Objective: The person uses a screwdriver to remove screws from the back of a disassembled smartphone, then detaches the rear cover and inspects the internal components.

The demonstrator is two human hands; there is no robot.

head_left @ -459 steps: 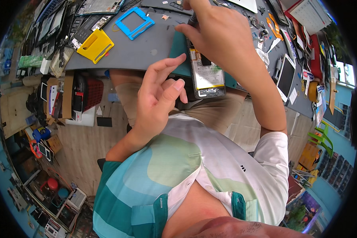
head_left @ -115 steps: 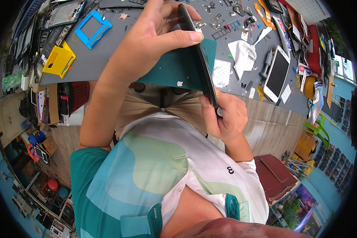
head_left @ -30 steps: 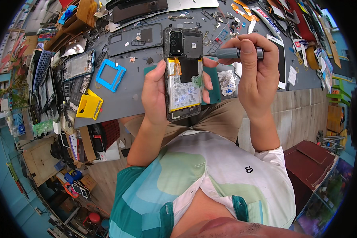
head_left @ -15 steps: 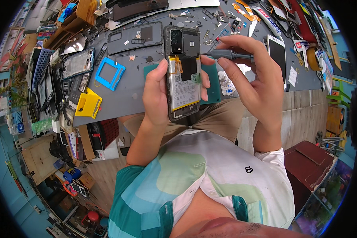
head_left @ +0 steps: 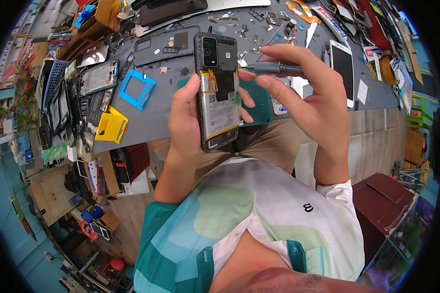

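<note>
My left hand (head_left: 183, 115) is wrapped around a smartphone (head_left: 222, 93) with its back cover off, thumb along the left edge and fingertips showing past the right edge. The phone is held upright above my lap, at the table's front edge. Its camera module, dark upper cover plate and silver battery with yellow edges face me. My right hand (head_left: 322, 102) grips a grey screwdriver (head_left: 274, 68) between thumb and fingers. The tool lies nearly level, and its thin tip points at the phone's right edge, just below the camera level. Whether the tip touches the phone, I cannot tell.
Under the phone lies a green mat (head_left: 259, 105). A blue frame (head_left: 137, 90) and a yellow stand (head_left: 111, 126) lie to the left, beside stacked phone parts. A removed back cover (head_left: 154, 45) lies behind; a white phone (head_left: 341, 73) rests at the right.
The phone and my left hand have shifted slightly left. The screwdriver and my right hand have also moved left, its thin tip now plainer to see beside the phone's edge.
</note>
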